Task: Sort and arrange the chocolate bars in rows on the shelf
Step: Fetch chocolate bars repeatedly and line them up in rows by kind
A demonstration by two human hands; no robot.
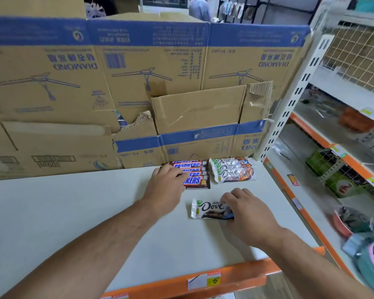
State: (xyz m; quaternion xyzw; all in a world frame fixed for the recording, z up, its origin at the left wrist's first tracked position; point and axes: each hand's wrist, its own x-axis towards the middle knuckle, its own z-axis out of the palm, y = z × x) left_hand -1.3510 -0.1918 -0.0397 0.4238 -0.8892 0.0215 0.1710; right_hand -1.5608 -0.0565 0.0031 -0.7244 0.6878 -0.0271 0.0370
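1. Orange trim [235, 275] edges the near lip of the white shelf [73, 212]. A yellow price tag [213, 279] is stuck to it, marking the display front that the rows must face.
2. Right hand [248, 214] grips the right end of a loose Dove bar [207, 209], fingers curled on top and thumb tucked at the near edge. The bar lies flat on the shelf, label up and apart from the others, apparently the next to join its brand's row.
3. Left hand [166, 186] rests on the left ends of the Snickers bars [195, 175], fingers laid over the wrappers and lifting nothing. It seems to be squaring up the bars, which lie edge to edge running toward the back.
4. Just right of them sits the Dove row [233, 171], white wrappers overlapping. The brands are kept separate, and there is room in front for the loose bar.
5. Cardboard boxes [138, 83], their print upside down, stand behind like a back wall close to the rearmost bars, giving a straight line to align against.
6. Neighbouring shelves [343, 147] at right hold assorted goods, blurred. A person [200, 7] stands far beyond the boxes.
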